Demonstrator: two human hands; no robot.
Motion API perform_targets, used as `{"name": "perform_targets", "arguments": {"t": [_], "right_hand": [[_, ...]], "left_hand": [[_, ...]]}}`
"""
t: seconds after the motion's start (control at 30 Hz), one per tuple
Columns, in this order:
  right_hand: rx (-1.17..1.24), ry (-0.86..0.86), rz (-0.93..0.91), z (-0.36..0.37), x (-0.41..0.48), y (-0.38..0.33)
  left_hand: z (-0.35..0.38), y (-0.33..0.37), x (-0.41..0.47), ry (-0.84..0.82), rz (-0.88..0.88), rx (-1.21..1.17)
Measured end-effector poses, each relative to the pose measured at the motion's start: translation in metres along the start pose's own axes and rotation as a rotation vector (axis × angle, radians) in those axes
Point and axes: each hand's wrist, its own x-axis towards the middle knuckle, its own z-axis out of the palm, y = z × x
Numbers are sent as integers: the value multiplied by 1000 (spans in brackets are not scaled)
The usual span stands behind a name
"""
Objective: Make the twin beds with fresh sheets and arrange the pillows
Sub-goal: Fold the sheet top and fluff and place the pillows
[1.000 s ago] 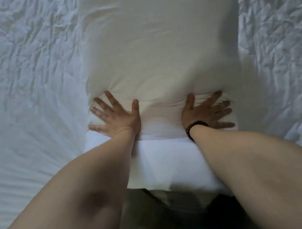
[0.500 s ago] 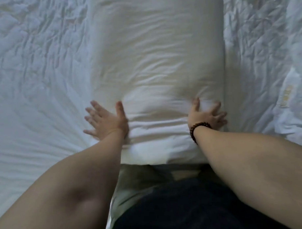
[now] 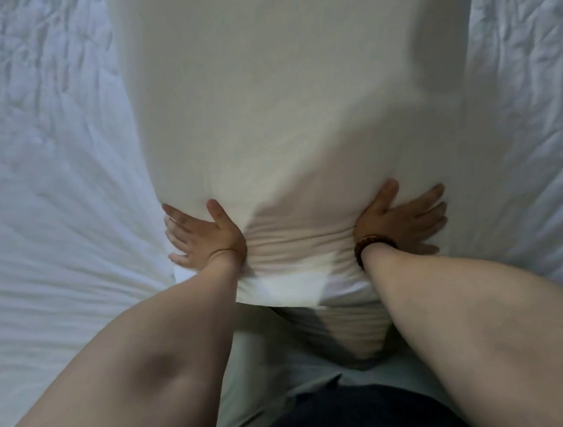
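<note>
One white pillow (image 3: 289,101), lengthwise on the crumpled bed sheet (image 3: 49,189), near end bunched. Person's left hand (image 3: 204,238): grip flat, fingers splayed, pressing the pillow's left edge. Person's right hand (image 3: 401,222), wearing a beaded bracelet (image 3: 370,245): likewise flat on the right edge, grasping nothing.

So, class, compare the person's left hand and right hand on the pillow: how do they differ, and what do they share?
The right hand wears a dark beaded bracelet at the wrist; the left hand has a bare wrist. The left hand fans its fingers toward the left edge of the pillow, the right hand toward the right edge. Both lie flat, fingers straight and spread, pressing the pillow near its closer end.
</note>
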Motion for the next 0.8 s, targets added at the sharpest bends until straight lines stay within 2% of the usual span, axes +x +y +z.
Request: {"name": "perform_targets", "arguments": {"t": [0.1,0.23,0.37,0.43,0.53,0.67,0.8], "right_hand": [[5,-99,-4,-31,-3,-8],[62,-238,49,-80,18,-47],[47,-347,-197,-105,45,-140],[61,-382,-204,-101,62,-188],[83,-315,-102,-70,90,-214],[23,-138,-159,-9,101,-183],[-5,-79,-163,33,108,-180]], "left_hand": [[-33,6,-5,-93,-17,-35],[-92,46,-5,-112,19,-110],[-122,145,17,-73,173,-28],[-126,197,36,-47,228,5],[-105,230,72,5,268,39],[-31,205,94,56,292,65],[8,210,112,42,273,91]]}}
